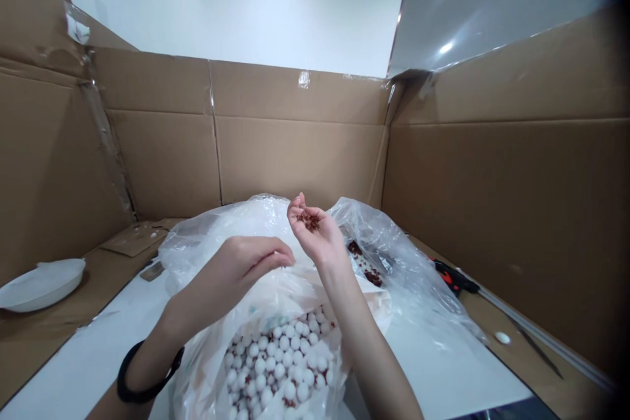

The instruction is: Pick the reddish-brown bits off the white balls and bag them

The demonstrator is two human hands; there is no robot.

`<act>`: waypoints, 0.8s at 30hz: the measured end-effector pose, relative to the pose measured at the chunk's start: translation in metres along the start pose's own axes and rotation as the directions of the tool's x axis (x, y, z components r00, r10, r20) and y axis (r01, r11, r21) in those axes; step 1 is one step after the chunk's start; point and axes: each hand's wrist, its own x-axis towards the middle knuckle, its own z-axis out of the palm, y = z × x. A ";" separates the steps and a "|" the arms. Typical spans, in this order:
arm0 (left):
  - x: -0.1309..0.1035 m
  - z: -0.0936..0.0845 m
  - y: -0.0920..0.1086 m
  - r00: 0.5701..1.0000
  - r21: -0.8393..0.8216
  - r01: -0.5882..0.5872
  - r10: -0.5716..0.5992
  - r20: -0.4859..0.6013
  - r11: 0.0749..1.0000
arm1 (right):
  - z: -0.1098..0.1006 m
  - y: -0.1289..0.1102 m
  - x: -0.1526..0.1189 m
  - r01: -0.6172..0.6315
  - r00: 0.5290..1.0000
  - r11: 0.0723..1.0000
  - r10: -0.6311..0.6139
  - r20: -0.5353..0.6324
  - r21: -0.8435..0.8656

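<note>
My right hand [317,230] is raised palm up with its fingers curled, cupping a small heap of reddish-brown dried flakes [310,222]. To its left and slightly lower, my left hand [258,256] points its fingertips toward it, pinched together. Whatever sits between those fingertips is too small to make out. Below both hands lies an open clear plastic bag [197,348] full of small white balls [285,354], with bits of the same flakes scattered among them. A black band circles my left wrist.
Behind my right wrist, another clear plastic bag [394,249] holds more dark red flakes. A shallow white dish [42,289] sits at the left. On the right lie a black and red tool [455,277], a narrow blade [536,348] and one white ball [502,338]. Cardboard walls [300,151] enclose the table.
</note>
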 end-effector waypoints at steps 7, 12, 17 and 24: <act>0.003 0.003 -0.003 0.985 0.045 0.030 -0.037 0.166 0.999 | 0.002 0.004 -0.001 -0.021 1.000 1.000 0.021 0.005 -0.015; 0.010 0.004 -0.011 0.995 0.123 0.098 -0.092 -0.048 0.988 | -0.002 0.009 0.004 -0.053 0.998 0.997 0.054 0.013 -0.057; 0.016 0.007 -0.026 0.955 0.277 0.147 -0.063 -0.290 0.950 | -0.003 0.018 0.001 -0.068 0.998 0.987 0.069 0.005 -0.148; 0.018 0.008 -0.027 0.932 0.387 0.235 -0.095 -0.349 0.892 | -0.002 0.029 -0.004 -0.118 0.993 0.973 0.122 0.006 -0.197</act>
